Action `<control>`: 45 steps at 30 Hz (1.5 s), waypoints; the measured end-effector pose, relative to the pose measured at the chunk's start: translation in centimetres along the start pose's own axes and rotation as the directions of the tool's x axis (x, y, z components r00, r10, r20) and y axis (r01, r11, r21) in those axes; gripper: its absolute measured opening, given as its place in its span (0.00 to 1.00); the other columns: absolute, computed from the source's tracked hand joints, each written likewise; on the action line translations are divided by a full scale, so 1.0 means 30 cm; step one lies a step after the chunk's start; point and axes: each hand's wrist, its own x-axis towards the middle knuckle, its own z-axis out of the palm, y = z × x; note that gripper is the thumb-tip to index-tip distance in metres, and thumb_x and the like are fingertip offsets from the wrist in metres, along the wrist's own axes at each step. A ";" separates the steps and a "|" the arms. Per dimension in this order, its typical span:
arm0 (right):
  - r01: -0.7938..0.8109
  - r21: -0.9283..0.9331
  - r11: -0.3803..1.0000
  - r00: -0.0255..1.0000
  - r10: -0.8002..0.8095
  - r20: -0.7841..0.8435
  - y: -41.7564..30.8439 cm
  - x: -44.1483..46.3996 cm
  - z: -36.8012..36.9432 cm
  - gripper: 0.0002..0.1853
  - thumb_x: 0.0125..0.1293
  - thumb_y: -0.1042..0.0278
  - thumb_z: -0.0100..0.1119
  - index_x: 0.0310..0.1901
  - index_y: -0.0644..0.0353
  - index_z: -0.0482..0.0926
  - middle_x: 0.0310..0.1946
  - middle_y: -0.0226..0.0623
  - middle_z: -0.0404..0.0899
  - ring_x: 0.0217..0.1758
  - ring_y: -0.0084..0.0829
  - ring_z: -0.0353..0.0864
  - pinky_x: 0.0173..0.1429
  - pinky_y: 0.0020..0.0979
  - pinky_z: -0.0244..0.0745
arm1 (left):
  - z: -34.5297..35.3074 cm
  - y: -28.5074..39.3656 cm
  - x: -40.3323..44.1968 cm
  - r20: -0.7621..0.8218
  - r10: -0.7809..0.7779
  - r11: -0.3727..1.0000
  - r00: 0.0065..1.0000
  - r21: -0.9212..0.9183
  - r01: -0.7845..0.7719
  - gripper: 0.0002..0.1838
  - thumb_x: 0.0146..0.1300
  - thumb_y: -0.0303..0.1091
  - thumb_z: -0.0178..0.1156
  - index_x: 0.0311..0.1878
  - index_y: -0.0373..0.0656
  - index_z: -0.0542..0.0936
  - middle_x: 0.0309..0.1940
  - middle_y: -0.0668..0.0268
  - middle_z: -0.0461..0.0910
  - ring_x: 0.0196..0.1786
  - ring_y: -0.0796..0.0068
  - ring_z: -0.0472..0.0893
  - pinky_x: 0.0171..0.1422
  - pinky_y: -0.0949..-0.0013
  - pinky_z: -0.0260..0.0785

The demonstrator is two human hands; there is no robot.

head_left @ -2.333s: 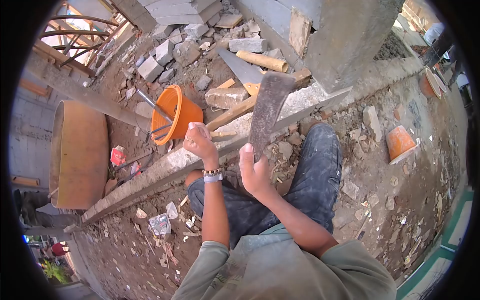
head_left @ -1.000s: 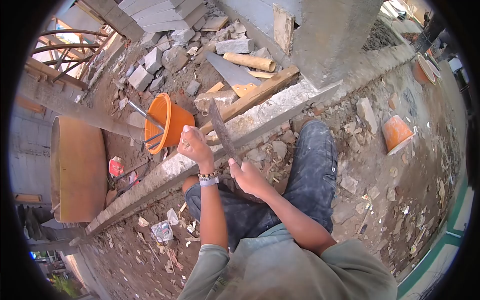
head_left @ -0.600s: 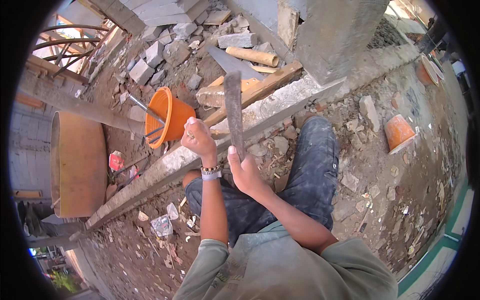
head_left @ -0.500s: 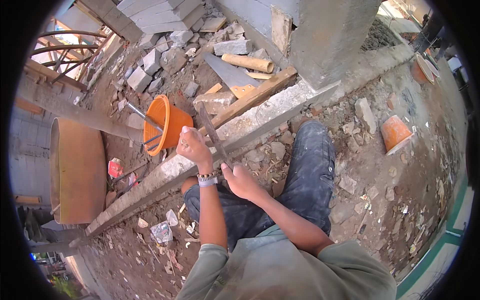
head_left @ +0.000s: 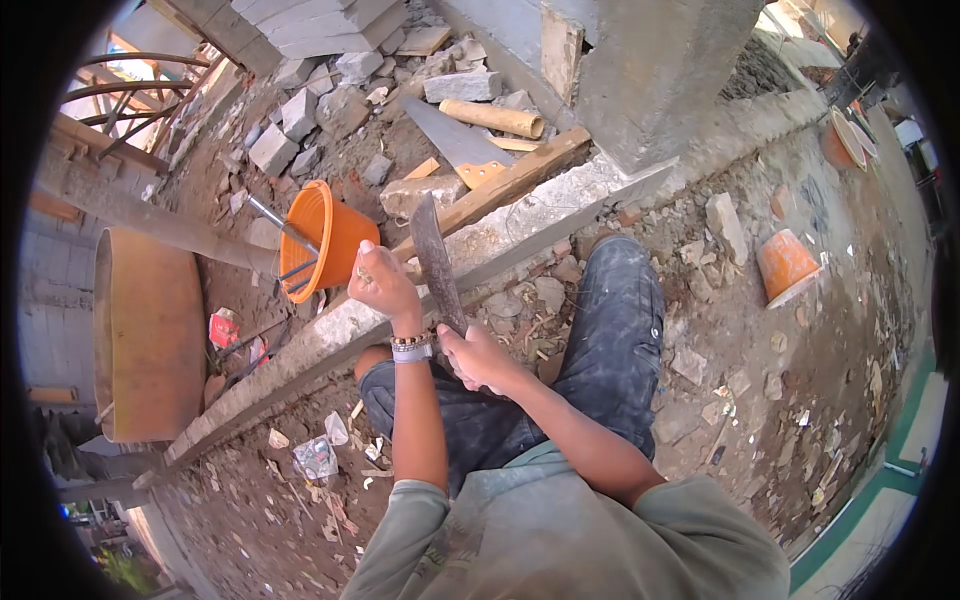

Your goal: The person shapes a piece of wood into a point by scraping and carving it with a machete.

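Note:
My right hand (head_left: pixel 485 358) grips a machete (head_left: pixel 435 255) by its lower end, in front of my lap. Its dark, worn blade points up and away from me, with the flat partly turned to view. My left hand (head_left: pixel 385 284) is closed in a fist just left of the blade, beside an orange bucket (head_left: pixel 345 240). Whatever the fist holds, if anything, is hidden. The near end of a wooden beam (head_left: pixel 500 200) reaches close to that fist. Metal tubes or handles (head_left: pixel 285 226) stick out of the bucket.
A concrete ledge (head_left: pixel 330 335) runs diagonally before my knees. Beyond it lie a handsaw (head_left: pixel 450 140), a bamboo piece (head_left: pixel 492 118) and broken blocks (head_left: pixel 273 150). A concrete column (head_left: pixel 660 90) stands ahead. Another orange bucket (head_left: pixel 787 265) sits right; a rusty drum (head_left: pixel 155 340) is left.
The machete blade has swung a little to the right and turned, showing more of its flat side. My left fist stays closed in nearly the same place. The view has shifted slightly.

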 end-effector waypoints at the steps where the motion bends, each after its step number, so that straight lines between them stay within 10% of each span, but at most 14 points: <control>1: -0.208 0.046 0.977 0.972 0.201 0.123 -0.006 0.001 -0.014 0.26 0.81 0.47 0.42 0.31 0.62 0.72 0.14 0.28 0.63 0.13 0.24 0.64 0.18 0.31 0.59 | -0.006 -0.004 0.012 0.010 0.012 1.000 1.000 -0.021 -0.012 0.25 0.77 0.37 0.52 0.19 0.43 0.64 0.15 0.73 0.62 0.17 0.85 0.58 0.21 0.74 0.46; 10: 0.437 0.365 0.822 0.899 -0.385 -0.211 -0.203 -0.104 0.008 0.26 0.81 0.44 0.43 0.29 0.57 0.67 0.18 0.19 0.60 0.17 0.14 0.59 0.20 0.23 0.52 | -0.071 -0.024 0.020 0.056 0.013 0.998 0.998 -0.061 -0.010 0.25 0.77 0.38 0.51 0.19 0.44 0.64 0.15 0.74 0.63 0.17 0.87 0.58 0.21 0.76 0.44; 13: 0.513 0.010 0.858 0.803 -0.477 -0.357 -0.095 -0.056 0.054 0.30 0.82 0.45 0.41 0.30 0.64 0.72 0.18 0.31 0.66 0.20 0.28 0.65 0.28 0.38 0.64 | -0.051 -0.026 0.013 0.086 0.014 0.998 0.996 -0.060 -0.009 0.24 0.76 0.37 0.51 0.20 0.42 0.67 0.15 0.73 0.65 0.17 0.87 0.60 0.21 0.76 0.46; 17: 0.186 -0.490 0.852 0.964 -0.254 -0.076 0.069 -0.001 0.044 0.27 0.79 0.52 0.46 0.28 0.68 0.71 0.14 0.46 0.65 0.21 0.42 0.73 0.33 0.48 0.70 | -0.048 -0.025 0.020 0.071 0.019 0.999 0.997 -0.050 -0.015 0.23 0.76 0.37 0.52 0.20 0.42 0.68 0.14 0.73 0.65 0.17 0.86 0.61 0.21 0.75 0.47; 21: -0.087 -0.017 0.996 0.996 0.087 0.011 -0.088 -0.050 -0.001 0.25 0.77 0.52 0.49 0.25 0.63 0.73 0.14 0.33 0.68 0.19 0.28 0.73 0.26 0.38 0.67 | -0.082 -0.026 0.018 0.103 -0.026 0.995 0.994 -0.097 0.036 0.23 0.76 0.37 0.52 0.21 0.41 0.68 0.14 0.73 0.65 0.17 0.86 0.60 0.21 0.75 0.47; 26: 0.332 0.347 0.877 0.939 -0.272 -0.212 -0.222 -0.114 0.005 0.28 0.81 0.45 0.43 0.27 0.58 0.69 0.17 0.24 0.64 0.18 0.21 0.63 0.25 0.34 0.62 | -0.074 -0.026 0.017 0.089 0.005 0.998 0.996 -0.067 0.001 0.24 0.77 0.37 0.52 0.20 0.42 0.67 0.14 0.73 0.64 0.17 0.86 0.59 0.21 0.75 0.46; 29: 0.463 0.061 0.884 0.836 -0.412 -0.362 -0.152 -0.079 0.038 0.28 0.82 0.47 0.42 0.28 0.61 0.70 0.16 0.27 0.63 0.19 0.25 0.65 0.27 0.38 0.64 | -0.054 -0.037 0.020 0.098 0.005 0.999 0.995 -0.042 0.000 0.24 0.77 0.37 0.51 0.20 0.43 0.66 0.15 0.73 0.64 0.17 0.86 0.59 0.21 0.76 0.46; 33: 0.096 -0.505 0.858 0.984 -0.157 -0.081 -0.011 0.005 0.045 0.27 0.78 0.53 0.49 0.28 0.72 0.74 0.18 0.51 0.73 0.22 0.42 0.73 0.35 0.46 0.69 | -0.072 -0.041 0.016 0.122 0.034 0.999 0.992 -0.018 -0.032 0.23 0.77 0.38 0.52 0.22 0.39 0.70 0.18 0.72 0.68 0.17 0.86 0.62 0.21 0.76 0.49; 39: 0.125 -0.208 0.970 0.991 -0.133 -0.023 -0.083 -0.043 -0.004 0.28 0.75 0.53 0.51 0.25 0.73 0.74 0.18 0.54 0.73 0.23 0.43 0.74 0.36 0.46 0.70 | -0.057 -0.039 0.017 0.103 0.032 0.999 0.994 -0.017 -0.030 0.24 0.77 0.36 0.51 0.21 0.39 0.69 0.17 0.71 0.67 0.17 0.85 0.61 0.21 0.76 0.48; 43: 0.312 0.308 0.899 0.944 -0.256 -0.210 -0.231 -0.126 0.014 0.23 0.78 0.55 0.50 0.24 0.57 0.70 0.16 0.22 0.66 0.15 0.18 0.62 0.19 0.30 0.55 | -0.046 -0.051 0.013 0.087 0.082 0.996 0.993 0.019 -0.084 0.23 0.77 0.37 0.50 0.20 0.43 0.68 0.13 0.73 0.64 0.16 0.87 0.58 0.20 0.76 0.44; 45: 0.384 0.238 0.892 0.912 -0.326 -0.250 -0.215 -0.119 0.014 0.21 0.79 0.56 0.48 0.27 0.60 0.71 0.18 0.29 0.68 0.19 0.25 0.65 0.25 0.34 0.59 | -0.049 -0.049 0.015 0.098 0.063 0.998 0.993 -0.003 -0.063 0.23 0.77 0.36 0.51 0.21 0.41 0.68 0.15 0.72 0.65 0.17 0.86 0.60 0.21 0.76 0.45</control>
